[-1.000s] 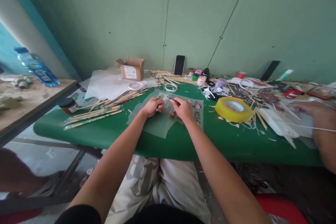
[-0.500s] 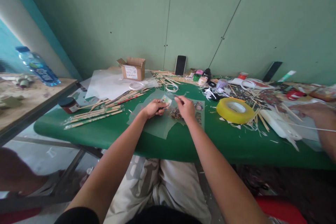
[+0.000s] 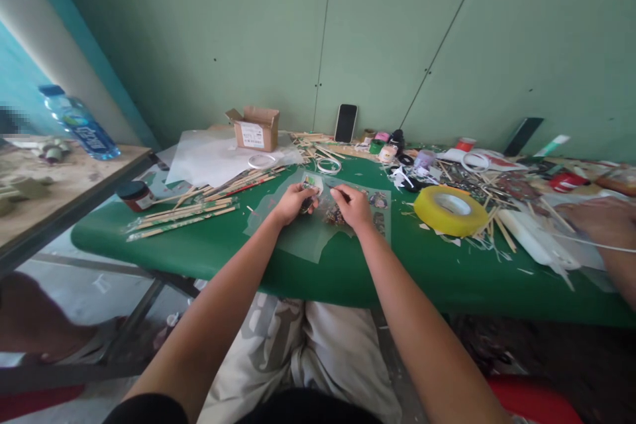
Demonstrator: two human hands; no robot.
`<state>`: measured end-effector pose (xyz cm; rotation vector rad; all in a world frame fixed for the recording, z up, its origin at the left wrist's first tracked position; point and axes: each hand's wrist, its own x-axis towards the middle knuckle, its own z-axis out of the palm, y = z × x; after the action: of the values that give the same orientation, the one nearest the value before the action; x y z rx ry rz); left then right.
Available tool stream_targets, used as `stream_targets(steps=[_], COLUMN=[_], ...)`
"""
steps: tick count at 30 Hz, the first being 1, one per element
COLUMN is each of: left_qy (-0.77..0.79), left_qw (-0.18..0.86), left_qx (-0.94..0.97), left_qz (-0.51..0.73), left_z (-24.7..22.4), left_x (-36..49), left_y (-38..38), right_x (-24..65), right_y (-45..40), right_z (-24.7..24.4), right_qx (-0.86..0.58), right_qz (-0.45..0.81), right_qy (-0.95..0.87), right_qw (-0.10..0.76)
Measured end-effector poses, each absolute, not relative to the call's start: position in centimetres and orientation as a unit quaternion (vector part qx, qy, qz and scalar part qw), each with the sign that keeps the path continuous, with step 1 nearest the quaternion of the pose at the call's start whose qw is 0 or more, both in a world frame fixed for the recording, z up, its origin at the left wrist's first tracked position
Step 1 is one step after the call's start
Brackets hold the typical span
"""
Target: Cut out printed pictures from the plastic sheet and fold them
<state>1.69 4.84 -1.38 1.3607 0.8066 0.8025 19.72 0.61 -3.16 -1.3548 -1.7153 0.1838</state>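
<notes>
My left hand [image 3: 293,204] is closed around a small printed piece [image 3: 313,181], white with green, whose top shows above the thumb. Something darker shows by those fingers, too small to name. Close by on the right, my right hand [image 3: 356,208] has thumb and forefinger pinched together; what they hold, if anything, I cannot make out. Between and below the hands lies a cluster of small dark, multicoloured pieces [image 3: 334,214], partly hidden by the right hand. Translucent sheets [image 3: 307,246] lie under both hands, with printed figures [image 3: 378,200] at the right side.
Wrapped sticks [image 3: 183,222] and a dark jar [image 3: 135,195] lie left on the green table [image 3: 238,258]. A cardboard box [image 3: 256,132] and phone [image 3: 346,123] stand behind. A yellow tape roll [image 3: 430,215] sits right, near another person's hand [image 3: 596,215].
The view has shifted slightly. My left hand has turned the printed piece, and a darker part now shows at its fingers. My right hand stays pinched close beside it.
</notes>
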Motion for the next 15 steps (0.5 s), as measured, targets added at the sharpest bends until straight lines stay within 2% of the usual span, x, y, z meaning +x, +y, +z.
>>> stream_targets(steps=[15], left_qy=[0.354], left_qw=[0.65], left_qx=[0.595], left_qz=[0.314], left_z=[-0.97], left_x=[1.41], left_y=[4.65], right_x=[19.49], right_y=[0.13], right_z=[-2.95], right_qx=[-0.502], right_qz=[0.103], right_qy=[-0.743], right_qw=[0.431])
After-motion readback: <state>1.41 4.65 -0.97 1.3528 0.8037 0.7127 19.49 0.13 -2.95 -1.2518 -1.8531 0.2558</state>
